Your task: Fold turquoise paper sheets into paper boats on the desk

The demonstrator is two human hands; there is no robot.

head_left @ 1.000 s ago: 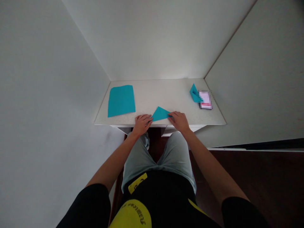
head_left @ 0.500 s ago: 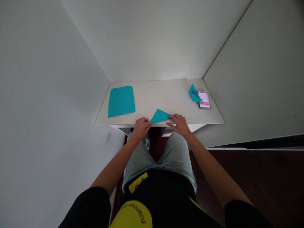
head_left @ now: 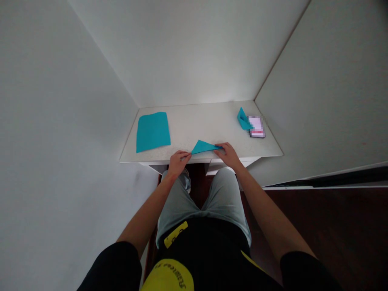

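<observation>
A folded piece of teal paper (head_left: 201,147), now a low triangle, is held by its two ends at the front of the white tabletop (head_left: 203,121). My left hand (head_left: 178,161) pinches its left corner between thumb and fingers. At the right end, my right hand (head_left: 228,154) grips the other corner, thumb below and fingers on top. The paper's long edge faces me and its peak points away. Both ends are partly covered by my fingertips.
A flat teal sheet (head_left: 153,132) lies at the table's left. On the right, a folded teal paper boat (head_left: 243,119) leans against a blurred, pinkish phone-like rectangle (head_left: 256,126). Walls enclose the table at the back and both sides.
The paper triangle now looks narrower, tipped up with its near edge raised. My right thumb has closed onto its corner. The view has shifted slightly.
</observation>
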